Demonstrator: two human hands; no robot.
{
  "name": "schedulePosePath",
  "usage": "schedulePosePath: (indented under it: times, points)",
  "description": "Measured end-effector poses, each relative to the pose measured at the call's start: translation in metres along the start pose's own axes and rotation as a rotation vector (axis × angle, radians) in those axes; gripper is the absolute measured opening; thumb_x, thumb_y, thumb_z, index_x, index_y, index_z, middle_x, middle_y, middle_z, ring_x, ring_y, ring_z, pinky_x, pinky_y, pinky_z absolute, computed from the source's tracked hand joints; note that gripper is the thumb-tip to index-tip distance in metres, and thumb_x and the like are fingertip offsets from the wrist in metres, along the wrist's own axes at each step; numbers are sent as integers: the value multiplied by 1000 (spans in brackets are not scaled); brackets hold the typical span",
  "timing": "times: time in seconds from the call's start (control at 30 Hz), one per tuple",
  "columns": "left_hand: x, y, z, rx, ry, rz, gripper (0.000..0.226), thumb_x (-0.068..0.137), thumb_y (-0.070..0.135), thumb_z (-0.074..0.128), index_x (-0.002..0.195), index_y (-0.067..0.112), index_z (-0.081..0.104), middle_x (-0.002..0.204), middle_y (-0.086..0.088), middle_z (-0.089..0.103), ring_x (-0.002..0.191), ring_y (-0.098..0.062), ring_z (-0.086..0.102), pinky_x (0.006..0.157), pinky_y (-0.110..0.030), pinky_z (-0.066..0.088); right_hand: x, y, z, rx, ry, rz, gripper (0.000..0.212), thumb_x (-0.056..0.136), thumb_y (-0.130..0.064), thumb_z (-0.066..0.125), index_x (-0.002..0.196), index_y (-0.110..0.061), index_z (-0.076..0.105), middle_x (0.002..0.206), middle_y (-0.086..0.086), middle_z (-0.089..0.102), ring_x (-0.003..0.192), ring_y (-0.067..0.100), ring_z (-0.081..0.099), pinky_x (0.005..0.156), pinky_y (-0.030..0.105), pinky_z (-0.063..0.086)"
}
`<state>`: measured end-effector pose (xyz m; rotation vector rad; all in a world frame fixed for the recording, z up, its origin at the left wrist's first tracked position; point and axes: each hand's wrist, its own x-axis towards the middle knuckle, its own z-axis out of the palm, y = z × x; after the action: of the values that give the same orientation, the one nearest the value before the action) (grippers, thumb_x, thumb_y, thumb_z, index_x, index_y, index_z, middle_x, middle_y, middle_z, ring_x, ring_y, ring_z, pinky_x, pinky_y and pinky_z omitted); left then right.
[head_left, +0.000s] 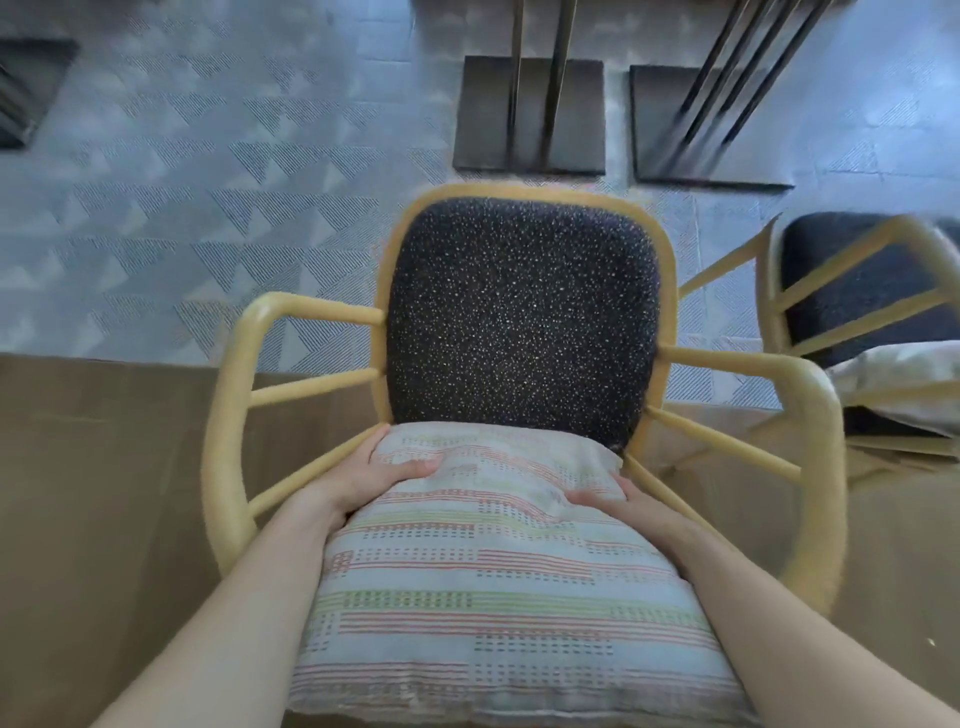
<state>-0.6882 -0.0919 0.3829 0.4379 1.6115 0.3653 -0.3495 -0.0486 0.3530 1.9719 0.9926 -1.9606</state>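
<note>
Head view, looking down between both forearms, which reach forward, near-parallel and inside the armrests.

- Left hand (371, 475) grips the far left corner of the striped cushion (493, 577): thumb pressed across the top fabric, fingers curled round the edge, tips hidden behind it.
- Right hand (621, 504) grips the far right corner the same way. The thumb lies flat on top, pointing inward, and the fingers wrap down the side, where we cannot see them.
- The cushion fills the space between the armrests of the wooden armchair (234, 415); its far edge touches the lower rim of the dark speckled pad (519, 312). The fabric puckers under both thumbs.
- We cannot tell whether the cushion rests fully on the chair – its underside is hidden.

A second chair (779, 322) stands to the right, holding a pale cushion (898, 384). Two dark table bases (483, 119) stand on the patterned carpet (208, 208) beyond.
</note>
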Motion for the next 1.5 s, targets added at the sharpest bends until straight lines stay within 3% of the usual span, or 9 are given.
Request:
schedulePosePath:
  times: [0.2, 0.4, 0.53, 0.7, 0.8, 0.97, 1.1, 1.27, 1.5]
  points:
    - [6, 37, -2, 132, 45, -32, 95, 86, 39, 84, 164, 30, 29, 146, 0, 54, 116, -20, 61, 90, -33, 53, -2, -23, -22, 50, -81, 6, 100, 75, -49, 89, 160, -28, 39, 148, 3, 58, 125, 26, 65, 111, 47, 51]
    - [24, 88, -6, 483, 40, 79, 78, 93, 62, 65, 161, 38, 34, 169, -1, 31, 153, -26, 33, 121, -42, 26, -3, -83, -61, -153, 112, -161, 66, 90, -58, 73, 146, -26, 58, 138, 1, 67, 112, 20, 69, 91, 33, 54]
    - [30, 126, 4, 500, 188, 340, 61, 85, 74, 66, 141, 52, 53, 164, -12, 26, 154, -30, 21, 128, -52, 15, -2, -111, -77, -303, 160, -236, 69, 95, -65, 61, 153, -30, 50, 158, -2, 50, 138, 23, 51, 98, 28, 34]
    - [21, 170, 18, 351, 207, 621, 39, 79, 69, 63, 117, 57, 66, 142, -10, 46, 143, -30, 40, 121, -61, 32, -7, -139, -96, -396, 162, -268, 45, 96, -64, 60, 136, -42, 59, 155, -6, 52, 122, 17, 52, 97, 28, 31]
    - [12, 186, 23, 310, 207, 682, 32, 89, 61, 65, 121, 58, 65, 138, 11, 39, 137, -16, 38, 118, -59, 36, -15, -158, -108, -510, 182, -314, 51, 98, -66, 55, 143, -44, 56, 161, -8, 45, 143, 19, 43, 105, 32, 28]
    - [-4, 195, 30, 305, 266, 764, 25, 100, 45, 64, 124, 50, 64, 140, 4, 43, 132, -24, 53, 115, -56, 42, -28, -167, -109, -540, 176, -337, 65, 99, -60, 57, 158, -38, 39, 166, 0, 37, 151, 26, 37, 114, 36, 28]
    - [-24, 190, 33, 269, 318, 863, 30, 86, 33, 59, 113, 44, 68, 129, -5, 57, 89, -10, 60, 100, -40, 53, -53, -169, -93, -545, 310, -559, 62, 96, -59, 63, 153, -42, 44, 146, 5, 59, 133, 25, 57, 101, 31, 35]
    - [-50, 168, 48, 345, 323, 999, 23, 88, 31, 59, 109, 36, 68, 99, 8, 64, 83, 7, 59, 80, -12, 46, -96, -160, -46, -568, 409, -884, 56, 94, -63, 62, 146, -49, 48, 114, -13, 69, 108, 18, 65, 102, 42, 50]
    - [-96, 130, 51, 650, 397, 1109, 36, 84, 50, 63, 109, 26, 72, 96, 1, 62, 94, -22, 55, 93, -43, 47, -139, -113, 2, -595, 736, -1157, 41, 88, -53, 77, 112, -20, 74, 98, 1, 64, 99, 28, 59, 94, 49, 49]
